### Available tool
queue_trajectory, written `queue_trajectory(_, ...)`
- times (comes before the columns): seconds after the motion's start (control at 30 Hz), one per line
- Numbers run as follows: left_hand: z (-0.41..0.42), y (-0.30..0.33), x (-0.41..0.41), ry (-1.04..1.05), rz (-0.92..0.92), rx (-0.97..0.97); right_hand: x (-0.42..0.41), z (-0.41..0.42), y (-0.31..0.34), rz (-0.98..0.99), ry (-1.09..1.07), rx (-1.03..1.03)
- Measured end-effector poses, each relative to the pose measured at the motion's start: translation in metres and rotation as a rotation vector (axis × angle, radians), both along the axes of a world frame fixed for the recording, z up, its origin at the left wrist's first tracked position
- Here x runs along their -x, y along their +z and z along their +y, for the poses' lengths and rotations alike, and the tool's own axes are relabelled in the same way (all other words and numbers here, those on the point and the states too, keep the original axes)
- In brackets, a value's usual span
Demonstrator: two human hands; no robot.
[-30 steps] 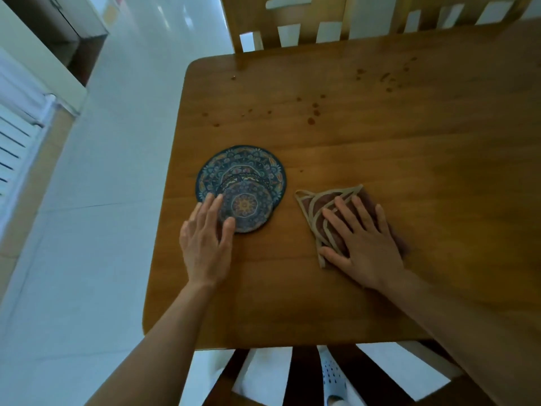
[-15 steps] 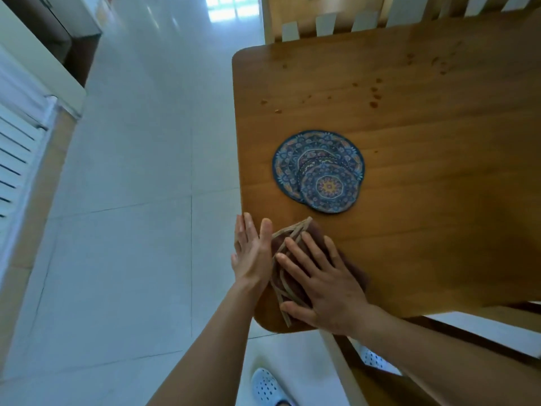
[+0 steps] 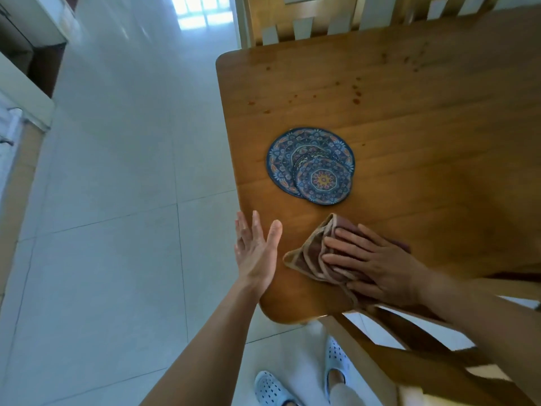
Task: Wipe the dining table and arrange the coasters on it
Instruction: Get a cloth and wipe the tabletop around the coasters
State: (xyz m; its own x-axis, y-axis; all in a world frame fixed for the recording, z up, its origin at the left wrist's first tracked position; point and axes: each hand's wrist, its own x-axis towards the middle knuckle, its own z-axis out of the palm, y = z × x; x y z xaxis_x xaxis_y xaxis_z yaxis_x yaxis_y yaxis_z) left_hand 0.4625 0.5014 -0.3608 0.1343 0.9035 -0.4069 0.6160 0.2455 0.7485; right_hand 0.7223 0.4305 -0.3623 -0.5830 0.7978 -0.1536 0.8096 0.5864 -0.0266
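The right hand [image 3: 377,265] lies flat, palm down, on a folded brown cloth [image 3: 310,253] with tan edging, its fingers straight and spread and pointing toward nine o'clock. The cloth rests on the wooden dining table [image 3: 424,136] near the table's near-left corner, at about six o'clock from the coasters, and a folded point of it sticks out past the fingertips toward the table's left edge.

The left hand [image 3: 256,253] is open and holds nothing. Its palm is turned toward the cloth, fingers straight and pointing toward twelve o'clock, and it stands at the table's left edge, at nine o'clock from the cloth. Whether it touches the edge cannot be told.

Two round patterned coasters sit close to the left edge of the table, at about twelve o'clock from the cloth and apart from it. The large coaster [image 3: 289,153] is blue with a floral border; the small coaster [image 3: 323,180], with a yellow centre, overlaps its five o'clock side.

Dark reddish spots [image 3: 355,96] are scattered across the tabletop beyond the coasters, toward one o'clock. A wooden chair back [image 3: 304,19] stands at the far side of the table. Below the near corner, the person's feet in white perforated shoes [image 3: 270,388] stand on the pale tiled floor [image 3: 117,200].
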Motion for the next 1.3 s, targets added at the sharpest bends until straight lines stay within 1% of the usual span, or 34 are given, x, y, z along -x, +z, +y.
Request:
queue_trajectory(0.07,0.002,0.002,0.0,-0.012,0.017,0.028,-0.021,-0.001,0.001,0.026,-0.202,0.02)
queue_trajectory(0.13,0.003,0.003,-0.002,-0.027,0.052,0.047,-0.025,0.003,0.002,0.054,-0.463,0.028)
queue_trajectory(0.23,0.001,0.004,-0.003,-0.055,0.177,0.038,-0.013,0.015,-0.001,0.06,-0.813,-0.009)
queue_trajectory(0.3,-0.001,0.005,-0.007,-0.053,0.269,0.002,-0.004,0.026,-0.003,0.036,-0.993,-0.021)
queue_trajectory(0.37,0.003,0.008,-0.014,-0.049,0.322,-0.072,0.001,0.038,-0.004,0.02,-1.109,-0.004)
queue_trajectory(0.5,0.041,0.016,-0.028,-0.182,0.316,-0.216,-0.001,0.057,-0.005,-0.011,-1.215,0.043)
queue_trajectory(0.67,0.123,0.018,-0.037,-0.314,0.283,-0.306,-0.018,0.086,-0.006,-0.02,-1.321,0.044)
queue_trajectory(0.8,0.192,0.011,-0.027,-0.383,0.378,-0.4,-0.036,0.11,-0.006,0.018,-1.376,0.018)
queue_trajectory(0.9,0.23,0.004,-0.027,-0.4,0.403,-0.491,-0.042,0.128,-0.008,0.015,-1.414,0.011)
queue_trajectory(0.97,0.242,0.002,-0.038,-0.428,0.35,-0.603,-0.048,0.139,-0.01,0.013,-1.432,-0.002)
queue_trajectory(1.03,0.241,0.002,-0.053,-0.492,0.238,-0.683,-0.053,0.146,-0.011,0.04,-1.439,-0.033)
queue_trajectory(1.07,0.239,0.001,-0.059,-0.525,0.187,-0.706,-0.055,0.149,-0.011,0.063,-1.429,-0.064)
queue_trajectory(1.13,0.237,0.001,-0.071,-0.569,0.109,-0.712,-0.058,0.156,-0.011,0.173,-1.431,-0.15)
queue_trajectory(1.17,0.236,0.003,-0.075,-0.573,0.073,-0.685,-0.059,0.159,-0.01,0.238,-1.432,-0.202)
queue_trajectory(1.23,0.237,0.01,-0.084,-0.561,-0.003,-0.57,-0.064,0.167,-0.012,0.349,-1.48,-0.293)
queue_trajectory(1.27,0.238,0.013,-0.088,-0.554,-0.035,-0.524,-0.067,0.171,-0.01,0.435,-1.543,-0.319)
queue_trajectory(1.3,0.239,0.018,-0.092,-0.545,-0.073,-0.482,-0.07,0.177,-0.004,0.577,-1.636,-0.337)
